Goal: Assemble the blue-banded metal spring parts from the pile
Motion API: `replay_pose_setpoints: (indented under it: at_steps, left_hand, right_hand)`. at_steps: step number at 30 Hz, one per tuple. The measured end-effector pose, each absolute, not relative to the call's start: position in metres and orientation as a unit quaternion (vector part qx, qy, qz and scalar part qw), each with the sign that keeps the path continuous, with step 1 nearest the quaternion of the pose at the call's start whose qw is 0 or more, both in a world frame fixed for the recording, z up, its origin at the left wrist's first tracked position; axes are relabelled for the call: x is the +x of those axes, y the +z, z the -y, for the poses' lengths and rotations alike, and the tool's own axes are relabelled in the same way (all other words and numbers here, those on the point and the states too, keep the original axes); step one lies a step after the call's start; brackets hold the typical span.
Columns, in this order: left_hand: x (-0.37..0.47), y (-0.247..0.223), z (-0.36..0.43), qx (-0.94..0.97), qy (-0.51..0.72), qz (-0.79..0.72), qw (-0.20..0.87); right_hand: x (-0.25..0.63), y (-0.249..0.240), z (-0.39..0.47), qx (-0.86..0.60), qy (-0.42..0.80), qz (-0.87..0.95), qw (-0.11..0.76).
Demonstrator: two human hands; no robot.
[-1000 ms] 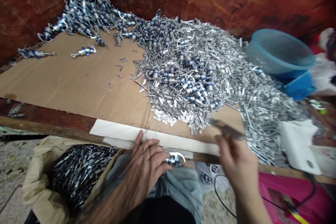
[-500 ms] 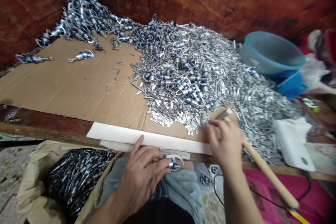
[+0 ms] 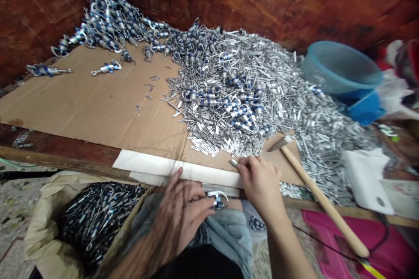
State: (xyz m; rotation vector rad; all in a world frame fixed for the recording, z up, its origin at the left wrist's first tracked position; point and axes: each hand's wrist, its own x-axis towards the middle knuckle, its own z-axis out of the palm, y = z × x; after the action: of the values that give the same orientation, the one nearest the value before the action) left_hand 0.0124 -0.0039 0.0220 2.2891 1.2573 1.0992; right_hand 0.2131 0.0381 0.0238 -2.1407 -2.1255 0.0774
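My left hand (image 3: 183, 213) is closed at the near table edge. Its thumb and fingers pinch a small metal fitting (image 3: 217, 200) with a blue band and a curved silver arm; the fingers cover part of it. My right hand (image 3: 260, 183) is bent over the front of the pile, fingertips together at a small metal plate (image 3: 233, 163). Just beyond lie many flat metal plates with holes (image 3: 209, 146). A hammer (image 3: 324, 200) with a wooden handle rests to the right of this hand. Between the hands runs a white strip (image 3: 176, 168) along the edge.
Blue-banded fittings (image 3: 111, 22) are heaped at the back left on cardboard (image 3: 81, 100). Loose metal pieces (image 3: 278, 74) spread rightward to a blue basin (image 3: 340, 63). A sack (image 3: 42, 226) of dark metal parts stands at lower left. A white device (image 3: 366, 183) sits at the right edge.
My right hand has moved left, away from beside the hammer head, to the plates at the pile's front. My left hand keeps hold of the fitting. The view has shifted slightly.
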Motion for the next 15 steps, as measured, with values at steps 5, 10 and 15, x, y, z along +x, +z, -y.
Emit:
replay_pose_setpoints:
  at_steps: [5, 10, 15]
  left_hand:
    - [0.010, 0.022, 0.003, 0.803, 0.389, -0.431, 0.139]
    - [0.007, 0.023, 0.004, 0.792, 0.391, -0.443, 0.152]
    - [0.011, 0.025, 0.003, 0.778, 0.398, -0.458, 0.165]
  right_hand:
    - [0.211, 0.020, -0.039, -0.704, 0.030, 0.703, 0.096]
    - [0.215, 0.017, -0.032, -0.676, 0.138, 0.619, 0.376]
    - [0.218, 0.022, -0.024, -0.660, 0.209, 0.577, 0.434]
